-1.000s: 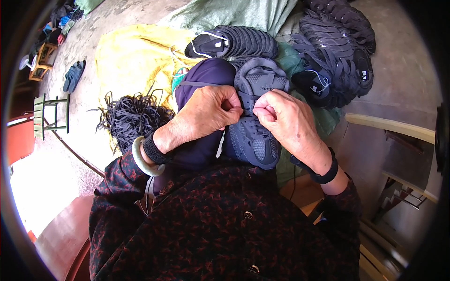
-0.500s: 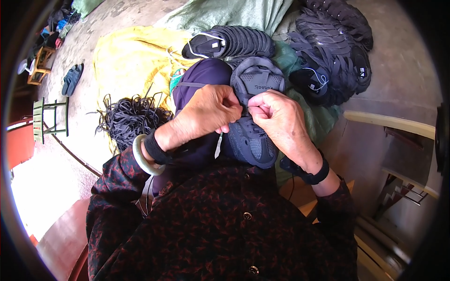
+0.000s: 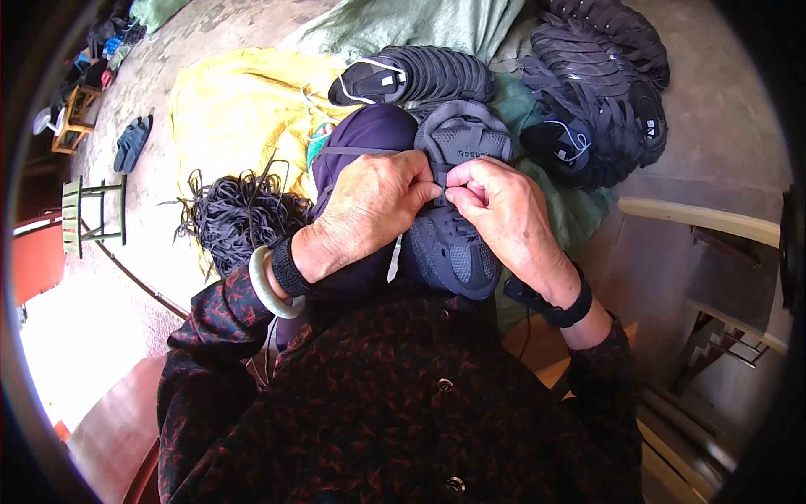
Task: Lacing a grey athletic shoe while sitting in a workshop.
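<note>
A dark grey sneaker (image 3: 457, 259) lies on my lap, toe toward me, its tongue standing up at the far end. Over its lacing area, my left hand (image 3: 369, 202) is closed in a pinch. Beside it my right hand (image 3: 508, 210) pinches too, and the fingertips of both almost meet. A flat dark shoelace (image 3: 357, 151) runs across my purple-clad knee to the left fingers. What sits between the right fingertips is largely hidden, though it is at the shoe's lacing. A pale lace end or strip (image 3: 395, 259) hangs below the left hand.
A heap of dark laces (image 3: 239, 217) lies left of my knee on a yellow cloth (image 3: 222, 97). Stacked dark shoes (image 3: 445, 76) lie beyond my knees, with another pile (image 3: 579, 92) at the far right. Slippers (image 3: 132, 143) and a small green stool (image 3: 84, 214) are to the left.
My left hand has shifted right and slightly up, closing the gap to the right fingertips. My right hand stays nearly in place. The shoe has barely moved.
</note>
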Demonstrator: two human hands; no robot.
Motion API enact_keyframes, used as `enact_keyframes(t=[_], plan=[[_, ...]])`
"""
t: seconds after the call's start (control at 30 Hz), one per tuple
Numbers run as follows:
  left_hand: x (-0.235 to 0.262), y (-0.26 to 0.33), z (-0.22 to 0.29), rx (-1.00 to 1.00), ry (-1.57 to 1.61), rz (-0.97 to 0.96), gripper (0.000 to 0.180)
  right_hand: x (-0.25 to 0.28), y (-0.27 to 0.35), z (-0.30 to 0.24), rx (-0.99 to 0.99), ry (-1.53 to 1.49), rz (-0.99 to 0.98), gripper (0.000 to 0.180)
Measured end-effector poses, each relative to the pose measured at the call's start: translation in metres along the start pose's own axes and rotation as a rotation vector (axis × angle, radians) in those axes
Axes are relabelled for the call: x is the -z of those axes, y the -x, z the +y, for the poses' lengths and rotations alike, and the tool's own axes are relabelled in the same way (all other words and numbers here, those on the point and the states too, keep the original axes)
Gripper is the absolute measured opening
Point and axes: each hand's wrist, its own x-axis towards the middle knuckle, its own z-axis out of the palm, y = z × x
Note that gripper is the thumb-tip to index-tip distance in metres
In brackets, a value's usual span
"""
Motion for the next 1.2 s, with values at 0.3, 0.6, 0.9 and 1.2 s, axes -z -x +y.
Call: enact_keyframes(t=[0.3,0.6,0.9,1.2], plan=[[0.018,0.002,0.005,0.042,-0.119,-0.1,0.014,0.014,0.002,0.005,0.08,0.108,0.011,0.005],[0.024,0.001,0.004,0.043,-0.175,-0.165,0.016,0.199,0.013,0.128,-0.377,0.007,0.478,0.029],[0.022,-0.006,0.007,0.147,-0.007,-0.239,0.017,0.384,0.047,0.245,-0.437,-0.84,0.796,0.029],[0.016,-0.001,0.004,0.242,0.43,-0.188,0.013,0.356,0.045,0.25,-0.327,-1.338,0.537,0.021]])
